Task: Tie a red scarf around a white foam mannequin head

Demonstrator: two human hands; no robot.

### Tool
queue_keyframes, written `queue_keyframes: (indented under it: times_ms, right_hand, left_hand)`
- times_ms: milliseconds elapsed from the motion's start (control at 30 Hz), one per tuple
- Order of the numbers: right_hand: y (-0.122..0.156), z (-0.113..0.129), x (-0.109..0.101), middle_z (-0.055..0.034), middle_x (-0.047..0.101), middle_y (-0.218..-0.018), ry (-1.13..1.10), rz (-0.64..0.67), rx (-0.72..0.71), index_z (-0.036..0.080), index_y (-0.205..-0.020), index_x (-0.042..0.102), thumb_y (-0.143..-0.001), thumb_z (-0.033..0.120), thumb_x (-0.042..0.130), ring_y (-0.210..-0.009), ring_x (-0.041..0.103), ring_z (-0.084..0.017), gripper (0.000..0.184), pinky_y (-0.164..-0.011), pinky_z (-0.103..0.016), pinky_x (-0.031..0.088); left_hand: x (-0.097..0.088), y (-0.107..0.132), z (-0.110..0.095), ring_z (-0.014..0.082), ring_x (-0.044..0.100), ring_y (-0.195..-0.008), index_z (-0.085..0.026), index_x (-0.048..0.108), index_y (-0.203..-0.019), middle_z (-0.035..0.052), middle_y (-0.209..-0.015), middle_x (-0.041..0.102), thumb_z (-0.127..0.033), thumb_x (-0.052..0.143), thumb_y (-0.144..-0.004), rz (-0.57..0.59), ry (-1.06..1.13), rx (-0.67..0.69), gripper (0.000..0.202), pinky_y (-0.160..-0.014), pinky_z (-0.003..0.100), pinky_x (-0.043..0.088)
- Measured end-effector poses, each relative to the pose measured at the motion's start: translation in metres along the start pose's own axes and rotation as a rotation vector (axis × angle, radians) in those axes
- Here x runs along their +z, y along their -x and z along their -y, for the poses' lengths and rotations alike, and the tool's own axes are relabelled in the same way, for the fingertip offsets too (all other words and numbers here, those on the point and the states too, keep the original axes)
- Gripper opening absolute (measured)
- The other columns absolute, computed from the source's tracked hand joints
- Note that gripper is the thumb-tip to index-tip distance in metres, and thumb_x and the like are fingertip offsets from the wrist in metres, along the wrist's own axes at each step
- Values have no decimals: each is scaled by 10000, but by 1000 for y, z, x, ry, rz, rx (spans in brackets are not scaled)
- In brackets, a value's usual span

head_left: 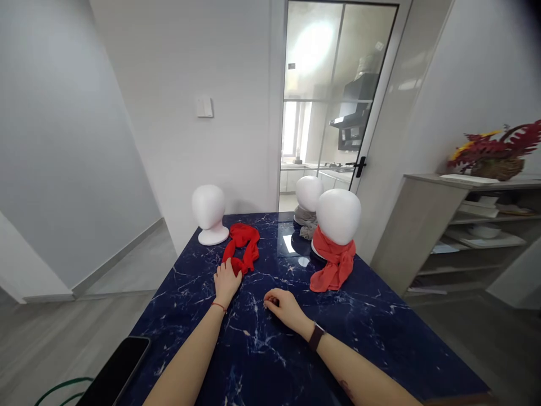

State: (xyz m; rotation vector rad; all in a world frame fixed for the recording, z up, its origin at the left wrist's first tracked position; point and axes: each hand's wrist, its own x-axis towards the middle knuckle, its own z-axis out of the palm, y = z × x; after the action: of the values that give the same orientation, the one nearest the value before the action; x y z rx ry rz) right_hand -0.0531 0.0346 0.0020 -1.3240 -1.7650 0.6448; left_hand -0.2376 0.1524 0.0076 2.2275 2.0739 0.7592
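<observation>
My left hand [227, 281] is on the near end of a bright red scarf [252, 247], its fingers curled over the cloth. The scarf lies in a loose loop on the dark blue marbled table [262, 338]. Just behind it stands a bare white mannequin head [209, 208]. My right hand [287, 307] rests on the tabletop in a loose curl, with nothing visible in it. Beyond it, to the right, another white mannequin head [338, 214] wears a knotted coral scarf [336, 262]. A third head [309, 193] stands farther back with a grey scarf [307, 220] round its base.
A black phone [116, 372] lies at the table's left edge, near a green cable [63, 389]. The far edge meets a wall and a glass door [325, 113]. To the right is a shelf unit [439, 214] with a flower basket [499, 163] on top.
</observation>
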Motion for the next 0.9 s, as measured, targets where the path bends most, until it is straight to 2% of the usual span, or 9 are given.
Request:
queue_keyframes:
  times_ms: [67,167,300,400,500,667,767,900]
  right_hand:
    - [-1,-1,1,3,634,-720,86,11,-25,205,-769,657,-780,198,564,-642,565,-128,94,-630,-226,411]
    - [-3,-3,1,14,624,-707,150,28,-25,206,-762,654,-781,185,575,-648,553,-113,84,-624,-204,389]
    - [-6,-6,1,22,626,-708,137,46,-5,209,-771,655,-785,182,579,-639,547,-101,82,-618,-191,385]
    - [-8,-6,-2,19,635,-715,102,58,-4,207,-772,660,-786,185,579,-638,551,-101,85,-619,-190,391]
    - [-10,-8,-5,15,642,-702,55,69,14,198,-776,668,-793,193,570,-620,556,-103,100,-601,-192,396]
    - [-12,-11,-9,-5,662,-714,-20,75,23,179,-795,677,-820,225,544,-630,577,-117,143,-597,-199,413]
    - [-12,-12,-12,-12,666,-725,-42,86,-2,174,-807,680,-821,240,549,-636,579,-119,148,-599,-203,415]
    - [-11,-15,-15,-14,661,-715,-59,94,-24,169,-811,680,-819,255,552,-626,570,-116,154,-596,-206,411]
  left_hand:
    - [10,-12,-2,300,473,-1109,-163,513,-1157,155,-1164,548,-328,451,-831,35,-28,80,371,-892,446,381]
    - [28,-41,-4,281,470,-1118,-165,567,-1063,148,-1132,568,-262,417,-847,55,76,156,280,-911,452,376]
    - [47,-84,-6,266,503,-1125,-181,549,-1136,139,-1182,584,-289,411,-863,40,258,180,325,-929,450,392]
    - [53,-99,-1,223,556,-1083,-169,518,-1182,126,-1173,601,-299,363,-883,-2,406,179,361,-929,388,423]
    - [49,-96,5,193,588,-1026,-141,505,-1156,129,-1120,614,-252,311,-880,-104,525,138,355,-910,341,447]
    - [34,-76,7,212,609,-908,-161,545,-986,113,-972,634,-195,347,-815,-241,630,72,264,-848,362,465]
    - [28,-62,4,208,614,-845,-172,556,-914,94,-898,640,-171,379,-776,-255,669,70,225,-816,354,467]
    - [22,-40,3,180,613,-709,-190,566,-848,52,-797,636,-181,390,-772,-217,701,75,192,-733,319,470]
